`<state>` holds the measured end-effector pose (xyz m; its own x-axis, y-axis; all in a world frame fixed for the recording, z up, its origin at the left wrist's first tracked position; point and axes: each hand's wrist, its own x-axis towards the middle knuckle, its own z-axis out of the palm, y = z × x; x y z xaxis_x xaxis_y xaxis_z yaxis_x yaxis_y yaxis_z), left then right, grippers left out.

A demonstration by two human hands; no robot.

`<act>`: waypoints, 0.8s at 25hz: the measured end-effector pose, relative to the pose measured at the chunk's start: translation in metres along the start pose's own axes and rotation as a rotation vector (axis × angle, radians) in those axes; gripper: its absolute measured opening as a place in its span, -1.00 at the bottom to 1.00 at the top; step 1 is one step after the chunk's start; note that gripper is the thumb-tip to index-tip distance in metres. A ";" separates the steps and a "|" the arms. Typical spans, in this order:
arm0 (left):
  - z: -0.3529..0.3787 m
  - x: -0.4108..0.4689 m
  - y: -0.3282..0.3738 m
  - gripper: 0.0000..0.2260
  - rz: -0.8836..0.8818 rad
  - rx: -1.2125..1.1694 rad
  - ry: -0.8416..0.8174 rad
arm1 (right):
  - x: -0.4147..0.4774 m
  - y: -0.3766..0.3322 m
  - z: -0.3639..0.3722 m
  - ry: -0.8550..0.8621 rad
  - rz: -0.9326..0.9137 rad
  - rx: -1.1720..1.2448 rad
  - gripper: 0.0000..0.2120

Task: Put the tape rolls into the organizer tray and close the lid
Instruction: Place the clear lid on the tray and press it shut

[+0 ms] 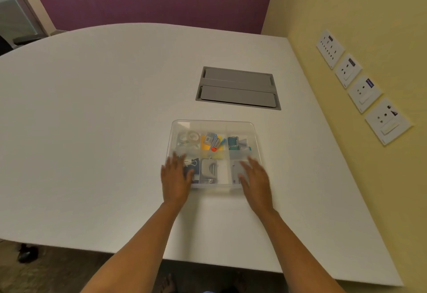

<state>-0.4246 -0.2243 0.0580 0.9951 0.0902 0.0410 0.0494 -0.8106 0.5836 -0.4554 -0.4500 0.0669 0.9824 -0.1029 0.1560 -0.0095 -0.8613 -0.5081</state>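
A clear plastic organizer tray (251, 128) sits on the white table, and its transparent lid (212, 124) lies flat over the compartments. Clear tape rolls (190, 139) show through the lid in the far left compartment. My left hand (176, 178) rests flat, fingers spread, on the lid's near left corner. Over the near right corner lies my right hand (255, 178), also flat with its fingers apart. Neither hand holds anything. Binder clips, a hole punch and small stationery fill the other compartments.
A grey cable hatch (238, 88) is set into the table (104, 108) just beyond the tray. A yellow wall with several socket plates (364, 93) runs along the table's right edge. The table's front edge is close to my body.
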 end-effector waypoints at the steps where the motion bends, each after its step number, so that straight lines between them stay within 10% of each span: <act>1: 0.001 -0.001 0.005 -0.47 0.090 0.067 -0.114 | 0.002 -0.004 0.000 -0.126 -0.086 -0.011 -0.61; 6: 0.011 0.007 0.013 -0.33 0.110 0.271 -0.419 | 0.010 -0.009 0.002 -0.394 -0.087 0.002 -0.57; 20: 0.005 0.022 0.026 -0.31 0.082 0.306 -0.495 | 0.029 -0.025 -0.011 -0.367 -0.074 -0.099 -0.55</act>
<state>-0.4015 -0.2466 0.0702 0.9146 -0.2017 -0.3505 -0.0806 -0.9402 0.3308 -0.4292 -0.4372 0.0937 0.9824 0.1305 -0.1337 0.0631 -0.9052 -0.4202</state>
